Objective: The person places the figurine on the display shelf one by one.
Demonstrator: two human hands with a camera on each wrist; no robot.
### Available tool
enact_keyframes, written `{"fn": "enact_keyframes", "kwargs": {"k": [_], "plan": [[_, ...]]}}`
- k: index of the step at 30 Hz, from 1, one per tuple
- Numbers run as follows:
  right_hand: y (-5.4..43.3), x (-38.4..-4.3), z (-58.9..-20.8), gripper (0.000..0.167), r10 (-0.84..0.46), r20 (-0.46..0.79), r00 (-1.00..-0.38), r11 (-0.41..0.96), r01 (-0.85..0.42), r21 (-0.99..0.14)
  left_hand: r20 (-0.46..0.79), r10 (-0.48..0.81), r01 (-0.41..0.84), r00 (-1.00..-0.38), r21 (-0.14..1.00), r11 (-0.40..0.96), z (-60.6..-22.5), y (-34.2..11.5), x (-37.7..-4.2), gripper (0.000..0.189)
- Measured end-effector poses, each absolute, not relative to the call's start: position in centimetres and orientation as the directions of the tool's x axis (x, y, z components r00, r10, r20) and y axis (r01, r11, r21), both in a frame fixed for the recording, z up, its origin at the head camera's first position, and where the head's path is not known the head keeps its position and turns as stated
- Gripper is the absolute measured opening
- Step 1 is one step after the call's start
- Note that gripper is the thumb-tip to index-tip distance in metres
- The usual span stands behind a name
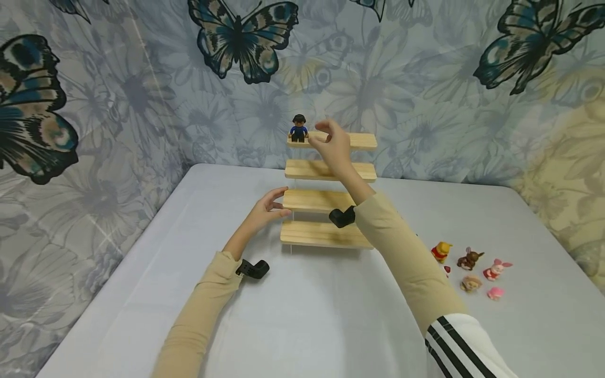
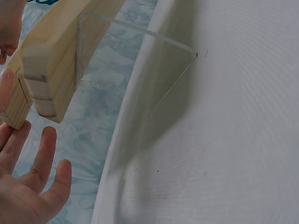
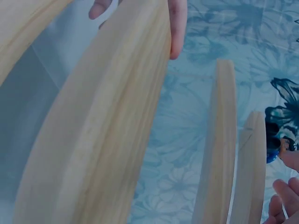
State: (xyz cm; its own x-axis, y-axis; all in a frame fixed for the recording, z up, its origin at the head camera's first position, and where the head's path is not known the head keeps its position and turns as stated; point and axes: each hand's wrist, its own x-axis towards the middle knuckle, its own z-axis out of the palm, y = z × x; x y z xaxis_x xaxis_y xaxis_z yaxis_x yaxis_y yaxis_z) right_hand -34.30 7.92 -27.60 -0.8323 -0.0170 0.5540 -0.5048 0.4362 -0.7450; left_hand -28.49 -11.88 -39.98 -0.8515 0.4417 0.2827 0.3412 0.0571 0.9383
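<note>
A four-step wooden shelf stand [image 1: 329, 202] on clear side panels sits mid-table. A small toy figure [image 1: 298, 128] with black hair and a blue top stands on the left end of the top step. My right hand [image 1: 326, 132] hovers just right of the figure, fingers loosely bent and holding nothing. The right wrist view shows the figure [image 3: 273, 149] beside that hand's fingertips [image 3: 285, 196]. My left hand [image 1: 280, 205] touches the left end of the second step from the bottom. In the left wrist view its fingers [image 2: 44, 158] are spread beside the step ends [image 2: 46, 60].
Several small animal toys lie on the table [image 1: 142, 273] at the right: a yellow bear [image 1: 441, 252], a brown one [image 1: 469, 259], a pink piglet [image 1: 496, 269]. Butterfly-print cloth [image 1: 425, 79] backs the table close behind the stand.
</note>
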Motion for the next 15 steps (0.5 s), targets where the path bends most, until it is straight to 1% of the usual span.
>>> {"fn": "enact_keyframes", "kwargs": {"k": [6, 12, 15], "plan": [[8.7, -33.8, -28.1, 0.024, 0.004, 0.548, -0.837, 0.375, -0.507, -0.776, 0.211, 0.424, 0.279, -0.881, 0.955, 0.104, -40.0, -11.5, -28.6, 0.065], [9.3, -33.1, -27.9, 0.019, 0.035, 0.446, -0.894, 0.216, -0.429, -0.877, 0.178, 0.418, 0.252, -0.891, 0.959, 0.127, -38.0, -11.4, -27.1, 0.063], [9.7, -32.9, -28.0, 0.017, 0.043, 0.402, -0.914, 0.134, -0.394, -0.909, 0.171, 0.421, 0.247, -0.891, 0.96, 0.131, -37.3, -11.3, -26.6, 0.063]]}}
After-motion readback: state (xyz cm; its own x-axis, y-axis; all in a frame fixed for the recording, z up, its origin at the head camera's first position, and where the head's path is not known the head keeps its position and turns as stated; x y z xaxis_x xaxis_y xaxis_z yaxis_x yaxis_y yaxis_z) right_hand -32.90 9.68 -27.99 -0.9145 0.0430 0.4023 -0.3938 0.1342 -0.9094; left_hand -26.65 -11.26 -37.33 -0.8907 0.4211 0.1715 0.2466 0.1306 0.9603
